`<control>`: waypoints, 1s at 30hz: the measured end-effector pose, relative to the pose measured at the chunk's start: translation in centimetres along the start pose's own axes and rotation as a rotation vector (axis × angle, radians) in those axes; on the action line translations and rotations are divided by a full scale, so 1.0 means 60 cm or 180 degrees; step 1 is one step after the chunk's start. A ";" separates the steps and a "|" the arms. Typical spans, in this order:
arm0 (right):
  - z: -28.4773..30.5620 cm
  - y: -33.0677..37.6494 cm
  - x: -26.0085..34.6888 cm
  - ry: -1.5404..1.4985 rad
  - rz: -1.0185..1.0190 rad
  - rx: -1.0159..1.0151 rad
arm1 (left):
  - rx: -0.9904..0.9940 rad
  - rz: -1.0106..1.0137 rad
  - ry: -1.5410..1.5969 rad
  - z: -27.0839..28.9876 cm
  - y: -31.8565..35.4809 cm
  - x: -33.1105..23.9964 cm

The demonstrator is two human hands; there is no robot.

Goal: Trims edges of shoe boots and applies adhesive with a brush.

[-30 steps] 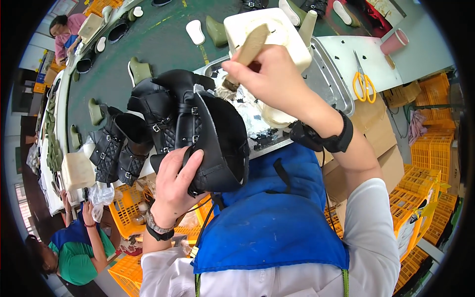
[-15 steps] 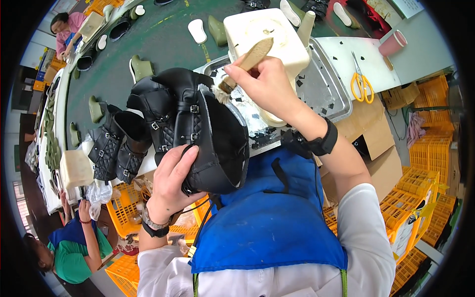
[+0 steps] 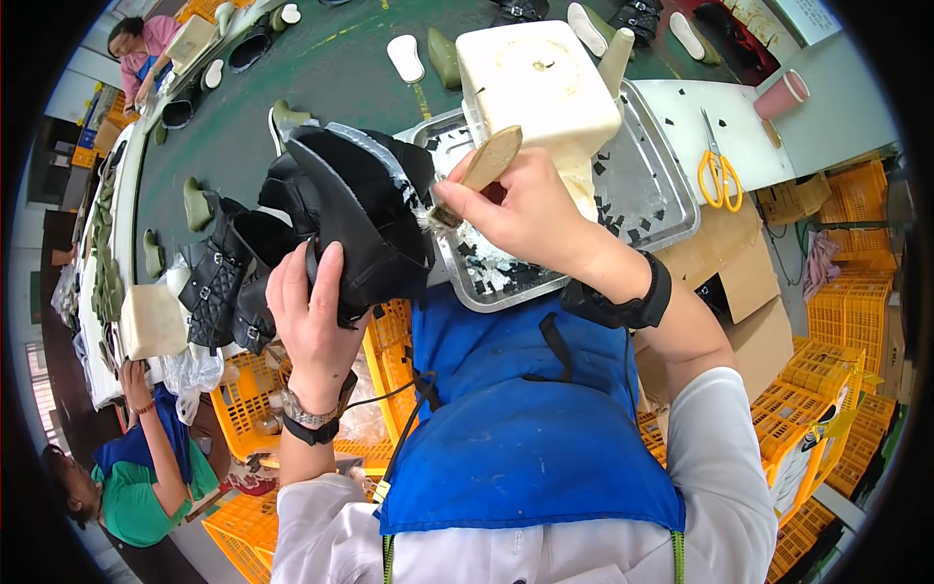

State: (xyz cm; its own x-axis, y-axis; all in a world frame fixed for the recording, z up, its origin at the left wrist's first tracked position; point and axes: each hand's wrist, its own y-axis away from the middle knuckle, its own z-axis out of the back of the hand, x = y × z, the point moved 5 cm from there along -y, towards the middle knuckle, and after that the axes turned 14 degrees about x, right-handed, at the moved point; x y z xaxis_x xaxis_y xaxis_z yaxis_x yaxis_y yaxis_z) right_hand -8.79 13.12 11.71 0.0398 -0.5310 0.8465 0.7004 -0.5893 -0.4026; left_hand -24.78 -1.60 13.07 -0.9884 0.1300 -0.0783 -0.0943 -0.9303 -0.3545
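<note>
While the left hand (image 3: 316,321) clamps the black boot (image 3: 355,219) in the air just off the metal tray's (image 3: 671,195) near-left corner, the right hand (image 3: 530,209), closed on a wooden-handled brush (image 3: 477,175), could smear adhesive onto the leather if the boot slips.

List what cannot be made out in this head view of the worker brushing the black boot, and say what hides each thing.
- Brush bristles: head view, mostly hidden behind the black boot.
- Left hand fingertips: wrapped behind the boot.
- Right hand palm: turned away.
- Metal tray contents: partly covered by the white block.
- Orange crates: bent and cut off at the fisheye rim.
</note>
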 end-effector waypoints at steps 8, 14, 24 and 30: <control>0.000 0.004 -0.006 -0.1225 -0.1025 0.0113 | -0.0011 0.0078 0.0000 -0.005 0.001 0.004; 0.004 0.003 -0.023 -0.0985 -0.0453 -0.0709 | 0.0011 -0.0023 0.0368 -0.005 0.002 -0.002; -0.006 -0.004 0.002 -0.0463 0.0213 -0.0446 | -0.0027 -0.0031 0.0155 0.000 -0.012 0.018; -0.026 -0.009 0.014 -0.0921 -0.0242 0.0179 | -0.0453 -0.0176 -0.0554 0.003 -0.023 0.038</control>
State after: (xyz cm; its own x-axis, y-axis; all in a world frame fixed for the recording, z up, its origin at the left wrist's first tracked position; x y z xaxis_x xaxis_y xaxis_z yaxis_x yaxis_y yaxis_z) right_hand -10.23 12.04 12.09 0.1816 -0.2864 0.9408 0.7471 -0.5818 -0.3213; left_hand -26.94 -0.09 13.54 -0.9890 0.1070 0.1024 -0.1435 -0.8640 -0.4827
